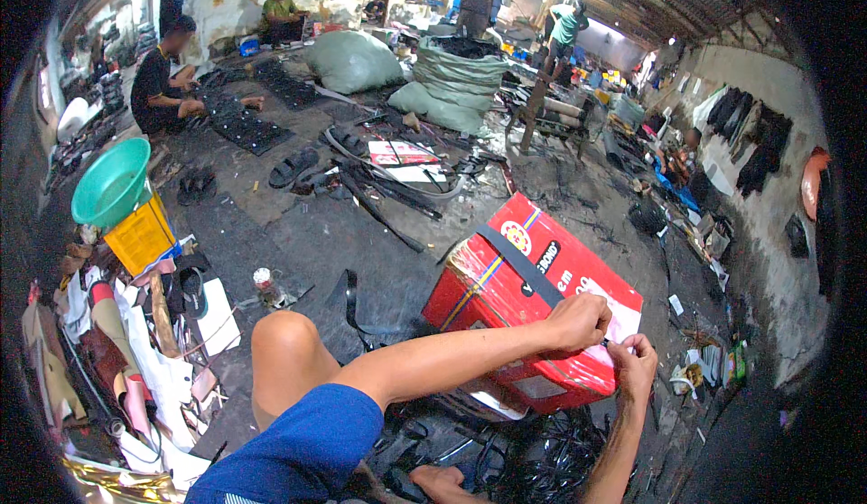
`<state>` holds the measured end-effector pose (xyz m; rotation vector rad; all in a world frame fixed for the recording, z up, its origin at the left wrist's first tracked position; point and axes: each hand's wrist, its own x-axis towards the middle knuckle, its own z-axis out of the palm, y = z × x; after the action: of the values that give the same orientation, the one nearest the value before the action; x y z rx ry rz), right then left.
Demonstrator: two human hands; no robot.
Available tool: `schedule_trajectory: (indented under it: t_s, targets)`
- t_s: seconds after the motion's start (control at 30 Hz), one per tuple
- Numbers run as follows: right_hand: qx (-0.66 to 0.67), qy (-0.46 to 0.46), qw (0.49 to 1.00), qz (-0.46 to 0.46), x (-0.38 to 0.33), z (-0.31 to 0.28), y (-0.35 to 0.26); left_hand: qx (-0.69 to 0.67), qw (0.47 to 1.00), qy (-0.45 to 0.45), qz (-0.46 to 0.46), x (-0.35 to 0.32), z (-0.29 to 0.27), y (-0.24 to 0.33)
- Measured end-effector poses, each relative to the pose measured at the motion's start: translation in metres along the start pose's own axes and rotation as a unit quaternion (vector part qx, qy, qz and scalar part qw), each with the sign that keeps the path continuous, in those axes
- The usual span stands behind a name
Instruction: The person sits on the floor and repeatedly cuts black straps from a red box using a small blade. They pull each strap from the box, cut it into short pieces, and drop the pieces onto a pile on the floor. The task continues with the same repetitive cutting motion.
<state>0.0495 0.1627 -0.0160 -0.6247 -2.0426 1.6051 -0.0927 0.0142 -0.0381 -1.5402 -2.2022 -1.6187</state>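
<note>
My left hand (578, 319) reaches across from the lower left and rests on the near right corner of a red box (506, 278) with a black strap over it. My right hand (634, 366) comes up from below and meets it. The fingertips of both hands pinch a small dark piece (607, 343) between them, just in front of a white sheet (625, 322) lying on the box. What the piece is cannot be made out. My bare knee (284, 346) and blue shorts (298, 450) are at the lower left.
A pile of black straps (551, 459) lies below the box. A green basin (110, 182) sits on a yellow container (143, 233) at left, by rolled sheets. Sandals (293, 168), grey sacks (452, 79), two seated people (163, 79) and a standing person (564, 30) are farther back.
</note>
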Motion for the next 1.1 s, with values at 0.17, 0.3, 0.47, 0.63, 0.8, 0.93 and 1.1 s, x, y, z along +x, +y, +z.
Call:
schedule_trajectory:
  t_s: [0.17, 0.3, 0.47, 0.63, 0.8, 0.93, 1.1]
  targets:
    - [0.007, 0.022, 1.000, 0.015, 0.011, 0.008, 0.003, 0.143, 0.987, -0.067, -0.026, 0.021, -0.010, 0.020]
    - [-0.025, 0.039, 0.997, -0.068, 0.006, 0.004, 0.008, 0.191, 0.972, -0.132, 0.036, 0.039, -0.012, 0.034]
    - [0.028, 0.069, 0.996, -0.048, 0.003, -0.017, 0.036, 0.041, 0.970, -0.160, 0.176, 0.054, 0.008, 0.006]
    - [-0.002, 0.048, 0.996, -0.073, -0.006, -0.009, 0.028, -0.085, 0.972, -0.106, 0.192, 0.046, 0.026, -0.010]
    - [0.300, -0.004, 0.951, 0.072, -0.022, -0.006, 0.021, -0.146, 0.969, -0.075, 0.186, 0.041, 0.032, -0.007]
    - [0.420, -0.009, 0.896, 0.140, -0.014, -0.026, 0.066, -0.140, 0.968, -0.076, 0.196, 0.040, 0.033, 0.008]
    - [0.138, 0.051, 0.986, 0.076, -0.007, -0.017, -0.007, -0.135, 0.971, -0.068, 0.188, 0.040, 0.035, 0.005]
